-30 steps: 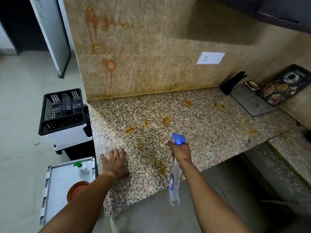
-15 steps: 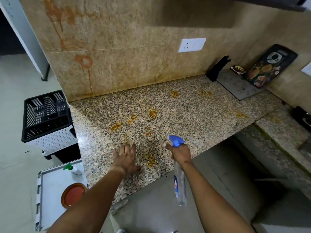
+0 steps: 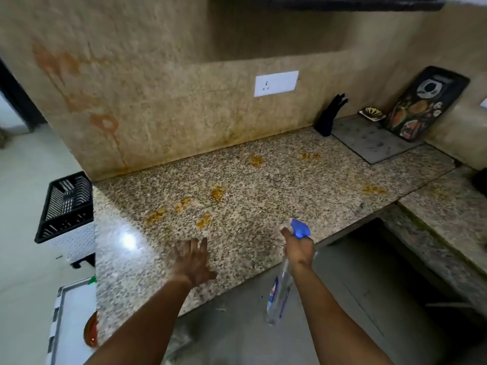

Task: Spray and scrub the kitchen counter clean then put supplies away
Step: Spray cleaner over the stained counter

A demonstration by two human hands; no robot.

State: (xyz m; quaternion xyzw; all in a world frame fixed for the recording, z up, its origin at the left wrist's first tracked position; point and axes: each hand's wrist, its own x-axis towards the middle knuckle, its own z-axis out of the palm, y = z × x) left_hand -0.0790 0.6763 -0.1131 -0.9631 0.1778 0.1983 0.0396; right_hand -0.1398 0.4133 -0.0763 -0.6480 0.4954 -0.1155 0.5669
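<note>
Over the front edge of the speckled granite counter (image 3: 276, 196), the right hand (image 3: 299, 250) grips a clear spray bottle (image 3: 279, 296) by its neck, fingers curled round it just under the blue trigger head (image 3: 300, 228). The nozzle points at the stone while the bottle's body hangs down past the counter's lip. Beside it, a little to the left, the left hand (image 3: 191, 260) lies palm down on the counter with its fingers straight and spread, holding nothing. Ahead of both hands the stone carries several orange-yellow stains (image 3: 218, 192), scattered from the middle toward the back wall and off to the right. The tan backsplash (image 3: 163, 106) shows reddish drip marks (image 3: 105, 125) on its left part and a white wall socket (image 3: 276, 83) further along. In the far right corner a black knife block (image 3: 329, 117) stands next to a grey board (image 3: 374, 143), with a dark patterned tray (image 3: 424, 104) leaning against the wall behind it. Left of the counter, lower down, sits a black crate (image 3: 67, 206) on a white perforated bin.
</note>
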